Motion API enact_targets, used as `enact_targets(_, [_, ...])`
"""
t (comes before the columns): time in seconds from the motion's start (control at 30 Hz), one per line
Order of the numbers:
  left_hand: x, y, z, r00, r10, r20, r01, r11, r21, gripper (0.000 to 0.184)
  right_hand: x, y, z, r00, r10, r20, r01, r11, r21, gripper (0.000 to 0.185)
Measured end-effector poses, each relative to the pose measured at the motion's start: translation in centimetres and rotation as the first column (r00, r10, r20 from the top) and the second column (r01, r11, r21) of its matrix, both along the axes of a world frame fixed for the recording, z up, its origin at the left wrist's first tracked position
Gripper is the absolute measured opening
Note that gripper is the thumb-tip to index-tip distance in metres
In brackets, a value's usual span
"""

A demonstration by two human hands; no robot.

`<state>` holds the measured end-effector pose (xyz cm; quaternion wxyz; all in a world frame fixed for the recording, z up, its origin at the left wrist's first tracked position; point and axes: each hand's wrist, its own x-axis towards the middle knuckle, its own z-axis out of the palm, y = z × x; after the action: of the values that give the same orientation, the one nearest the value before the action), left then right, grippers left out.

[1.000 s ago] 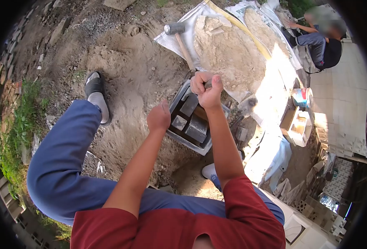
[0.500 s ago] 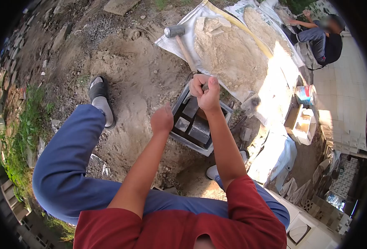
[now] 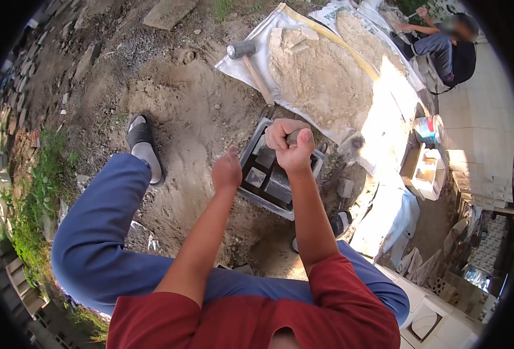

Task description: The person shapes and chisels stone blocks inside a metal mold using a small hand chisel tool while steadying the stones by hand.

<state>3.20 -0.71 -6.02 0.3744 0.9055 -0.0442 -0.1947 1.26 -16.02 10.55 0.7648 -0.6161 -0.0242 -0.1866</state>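
My right hand [image 3: 290, 144] is closed round the grey end of a handle-like object, whose other parts are hidden behind the hand. It is above the upper right of a grey mould box [image 3: 265, 207] with dark blocks inside. My left hand [image 3: 227, 170] is held beside the box's left edge, its fingers folded; what they hold, if anything, is hidden. A mallet [image 3: 255, 70] with a dark head and wooden handle lies above the box, on the edge of a white sheet [image 3: 233, 63] that carries pale sandy material.
A seated person [image 3: 446, 51] is at the top right. On the right are a paint bucket [image 3: 428, 129], a pale box [image 3: 427, 174] and a bluish-white sack [image 3: 397, 219]. My sandalled foot [image 3: 143, 142] rests on the soil at left.
My right hand has come slightly down and the grey object's end shows more above its fingers. My left hand stays near the box. The whole view has shifted slightly.
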Motion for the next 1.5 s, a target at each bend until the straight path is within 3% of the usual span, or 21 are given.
enact_targets(0.07, [0.0,0.0,0.4,1.000,-0.011,0.011,0.011,1.000,0.005,0.073,0.1,-0.2,-3.9,0.999,0.000,-0.042,0.000,1.000,0.000,0.078])
enact_targets(0.13, [0.1,0.0,0.9,0.999,-0.039,-0.036,0.042,0.996,0.083,0.074,0.4,-0.5,-3.0,1.000,0.007,-0.009,-0.007,1.000,0.002,0.079])
enact_targets(0.27, [0.3,-0.1,0.7,1.000,-0.009,-0.017,0.010,0.999,0.047,0.075,-0.4,-0.5,-0.1,0.999,-0.035,-0.017,0.036,0.997,0.070,0.080])
enact_targets(0.33, [0.0,0.0,0.6,1.000,0.001,0.001,-0.001,0.999,0.043,0.076,-0.8,0.2,0.2,0.999,-0.021,0.040,0.020,1.000,0.019,0.079])
enact_targets(0.4, [0.1,0.0,0.8,1.000,-0.010,-0.021,0.011,0.999,0.053,0.076,-0.1,1.6,-1.8,0.998,-0.004,-0.055,-0.002,0.995,-0.097,0.078])
enact_targets(0.5, [0.5,-0.3,1.3,0.998,-0.033,-0.057,0.037,0.997,0.073,0.076,0.3,0.5,-1.9,0.998,-0.011,-0.060,0.003,0.991,-0.136,0.076])
enact_targets(0.57, [0.4,-0.1,1.3,0.996,-0.046,-0.074,0.053,0.994,0.093,0.076,0.5,-0.4,-0.6,0.998,-0.019,-0.056,0.021,0.999,0.043,0.075])
enact_targets(0.67, [0.3,0.1,0.9,0.997,-0.027,-0.078,0.033,0.996,0.083,0.077,0.5,-1.5,1.1,0.997,-0.072,-0.006,0.072,0.996,0.061,0.076])
enact_targets(0.77, [0.4,-0.2,1.1,0.997,-0.045,-0.061,0.051,0.994,0.101,0.076,1.2,-3.2,-4.4,0.998,-0.050,-0.031,0.050,0.999,0.015,0.075])
enact_targets(0.93, [0.4,-0.1,1.3,0.996,-0.066,-0.065,0.073,0.990,0.124,0.073,2.0,-3.2,-0.6,0.994,-0.019,-0.108,0.028,0.996,0.080,0.071])
enact_targets(1.2, [0.6,-0.2,1.7,0.995,-0.071,-0.073,0.079,0.989,0.122,0.070,4.7,-2.5,4.3,0.963,0.132,-0.234,-0.135,0.991,0.003,0.074])
enact_targets(1.33, [0.3,-0.2,1.8,0.998,-0.045,-0.041,0.048,0.995,0.089,0.069,4.7,-2.4,3.2,0.946,0.176,-0.274,-0.178,0.984,0.016,0.075])
enact_targets(1.4, [0.4,-0.1,1.7,0.998,-0.046,-0.040,0.049,0.995,0.090,0.069,4.4,-2.5,0.3,0.942,0.171,-0.287,-0.178,0.984,0.001,0.075])
enact_targets(1.47, [0.3,-0.1,1.3,0.998,-0.047,-0.037,0.050,0.995,0.085,0.068,3.8,-2.6,-3.4,0.952,0.186,-0.244,-0.166,0.981,0.102,0.069])
enact_targets(1.5, [0.3,-0.2,1.0,0.999,-0.050,-0.002,0.050,0.996,0.069,0.066,3.8,-2.8,-2.4,0.946,0.145,-0.289,-0.142,0.989,0.033,0.070])
